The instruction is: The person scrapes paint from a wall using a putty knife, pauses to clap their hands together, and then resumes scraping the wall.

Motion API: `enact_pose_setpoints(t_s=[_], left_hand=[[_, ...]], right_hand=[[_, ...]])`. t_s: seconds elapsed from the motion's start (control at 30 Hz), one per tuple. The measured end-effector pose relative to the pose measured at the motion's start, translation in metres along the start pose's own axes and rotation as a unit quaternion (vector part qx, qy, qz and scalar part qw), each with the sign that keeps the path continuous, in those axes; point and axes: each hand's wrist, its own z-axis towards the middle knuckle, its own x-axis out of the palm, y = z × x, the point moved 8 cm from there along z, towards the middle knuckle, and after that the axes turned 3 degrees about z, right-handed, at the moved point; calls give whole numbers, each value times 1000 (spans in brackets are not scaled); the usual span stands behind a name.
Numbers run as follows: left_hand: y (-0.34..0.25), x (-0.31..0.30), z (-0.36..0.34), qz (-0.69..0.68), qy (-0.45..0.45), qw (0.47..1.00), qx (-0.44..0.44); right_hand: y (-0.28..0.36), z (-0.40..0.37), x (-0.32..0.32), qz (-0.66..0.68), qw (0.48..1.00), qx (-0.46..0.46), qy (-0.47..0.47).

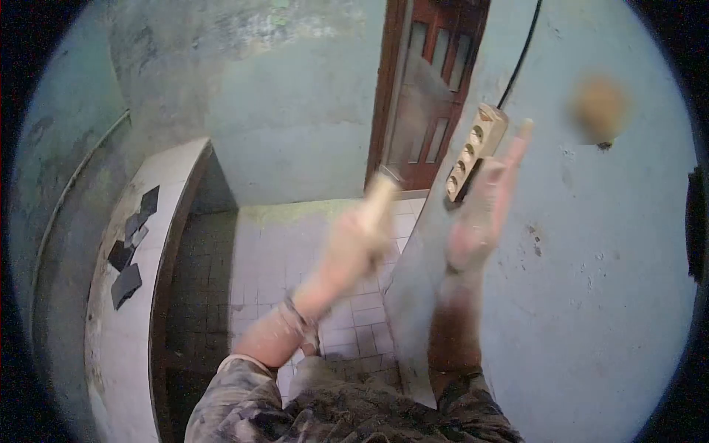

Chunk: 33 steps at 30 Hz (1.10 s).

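Note:
My left hand [354, 240], smeared by motion, is wrapped round the pale handle of a putty knife [381, 196]. Its grey blade points up and away, blurred in front of the brown door. White dust coats my left wrist and forearm. On the right, my right hand [480, 210] is held flat with fingers stretched upward, close along the blue wall. Right beside those fingers, a beige power strip [467, 153] with several sockets hangs on the wall. Whitish dust covers this hand too.
A black cable [521, 55] runs up from the power strip. At the left stands a white-tiled ledge [173, 166] bearing several dark square pieces [127, 284]. A brown wooden door [436, 88] is at the back. The blue wall [591, 295] has chipped spots and a blurred brown patch [600, 107].

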Motion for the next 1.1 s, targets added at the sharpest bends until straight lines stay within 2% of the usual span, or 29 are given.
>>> enact_pose_setpoints(t_s=[0.03,0.07,0.1,0.13,0.17,0.2,0.23,0.27,0.3,0.33,0.37,0.4,0.43,0.47,0.5,0.53,0.63,0.67,0.73,0.77,0.8,0.83,0.87,0.9,0.93,0.97,1.03,1.07,1.1], left_hand=[[30,-25,7,-133,-53,969,-202],[54,-33,-5,-260,-101,878,-388],[34,-22,-4,-238,-87,928,-274],[29,-18,-5,-236,-91,929,-272],[18,-12,-3,-124,-28,962,-243],[9,-9,-3,-9,34,976,-215],[41,-29,-5,-182,21,903,-390],[50,-32,-8,-176,14,903,-392],[51,-44,-1,-69,-31,963,-258],[32,-41,10,17,-56,989,-138],[10,-39,15,136,-102,985,-15],[-10,-35,14,247,-167,950,87],[26,-48,23,126,-95,986,-57],[54,-66,28,-2,-102,978,-180],[82,-84,27,-160,-149,927,-304],[105,-100,22,-279,-221,843,-402],[125,-139,49,-202,-294,873,-333],[133,-149,50,-175,-318,876,-316],[142,-172,56,-117,-360,883,-277],[149,-186,58,-136,-390,860,-299],[159,-182,64,-141,-392,861,-293],[149,-172,81,31,-332,924,-186],[139,-150,89,201,-258,942,-78],[150,-149,90,284,-214,934,-29],[158,-149,90,362,-178,915,25],[210,-209,78,82,-297,939,-152],[260,-226,77,-114,-422,860,-264],[278,-211,82,-117,-419,862,-260],[282,-193,100,33,-330,928,-168]], right_hand=[[0,1,-1,13,1000,7,-4],[0,2,-2,25,1000,14,-9],[11,6,10,-14,999,-43,6],[22,6,23,-54,993,-98,20],[31,8,30,-245,969,-10,11],[29,10,30,-239,971,-12,17],[30,14,23,-158,986,-43,-3],[33,15,20,-76,994,-70,-25],[36,13,27,-69,995,-68,-23],[39,14,43,-172,983,-57,14],[41,16,59,-272,959,-52,52],[39,18,74,-370,924,-48,90],[32,23,74,-201,973,-100,61],[31,25,76,-191,973,-104,74],[30,29,68,-149,984,-91,30],[28,32,65,-107,991,-77,-16],[-10,45,137,-89,989,-104,62],[-24,52,147,-121,987,-71,82],[-29,69,142,-45,992,-114,35],[-32,71,158,-42,991,-122,38],[-37,67,178,-120,983,-132,36],[-38,61,199,-200,970,-137,33],[-46,56,214,-279,950,-136,35],[-68,64,226,-119,979,-118,114],[-72,64,229,-119,979,-116,120],[-76,69,226,72,989,-37,124],[-102,84,252,263,958,25,115],[-123,83,284,135,981,-6,141],[-147,81,317,4,986,-34,165]])
